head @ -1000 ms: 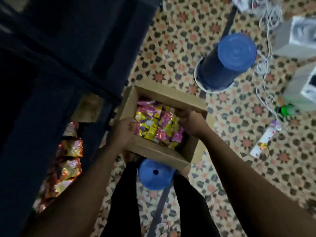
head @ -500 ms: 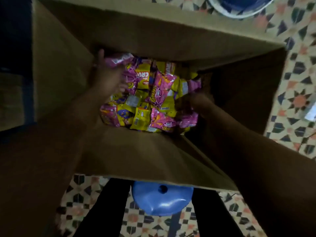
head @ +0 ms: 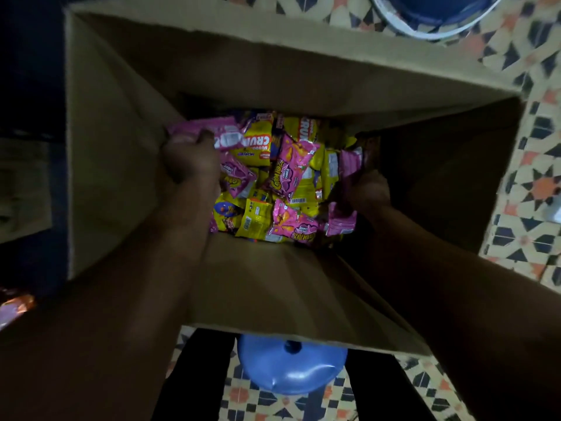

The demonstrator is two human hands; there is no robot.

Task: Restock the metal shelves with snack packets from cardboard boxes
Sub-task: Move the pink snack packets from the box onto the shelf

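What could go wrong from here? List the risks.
1. Both hands, left hand and right hand, dig at opposite sides of the loose snack packets; a two-sided scoop may spill some on lifting.
2. The cardboard box is deep, so full hands might snag its walls.
3. Dim light could hide which packets get grabbed.

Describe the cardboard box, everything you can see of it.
The cardboard box is plain brown corrugated card, open at the top, seen from straight above. Its walls are deep and bare inside; the right wall lies in shadow. It stands on a patterned tile floor. Pink and yellow snack packets cover its bottom in a loose heap. Both arms reach in: the left hand by the left wall grips a pink packet, the right hand at the heap's right edge.
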